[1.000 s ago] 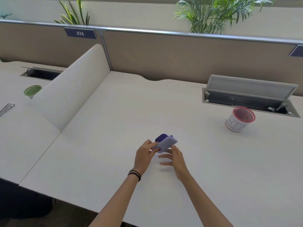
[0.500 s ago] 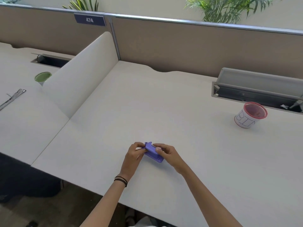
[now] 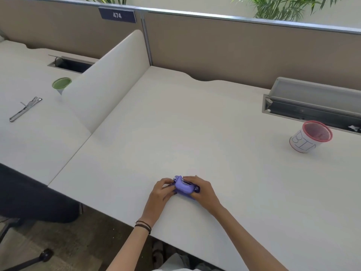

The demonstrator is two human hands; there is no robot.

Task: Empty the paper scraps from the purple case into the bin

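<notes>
- The purple case point(image 3: 184, 187) sits low on the white desk point(image 3: 195, 133), close to the desk's near edge and well apart from the bin point(image 3: 310, 136), which stands far off to the case's right and farther back.
- The left hand point(image 3: 161, 192) grips the case's left end — fingers curled onto it, thumb near the top edge.
- The right hand point(image 3: 201, 189) wraps the case's right end, fingers folded over the far side and closed on it.
- Both hands press in from opposite ends, so the case is clamped between them; whether it rests on the desk or is held just above it cannot be told.
- A thin pale metal strip shows along the case's top edge; whether the case is open or shut cannot be told, and no scraps are visible.
- The bin is a white cup with a red rim and red mesh inside, lettered "BIN" on its wall, upright and a little tilted in the wide-angle view.
- Just behind the bin lies a grey cable tray point(image 3: 312, 102) with its lid raised.
- Far to the case's left, beyond a white divider panel point(image 3: 105, 79), a green cup point(image 3: 61, 84) stands on the neighbouring desk, with a metal clip bar point(image 3: 25, 109) lying near it.
- Black bands point(image 3: 143, 225) circle the left wrist.
</notes>
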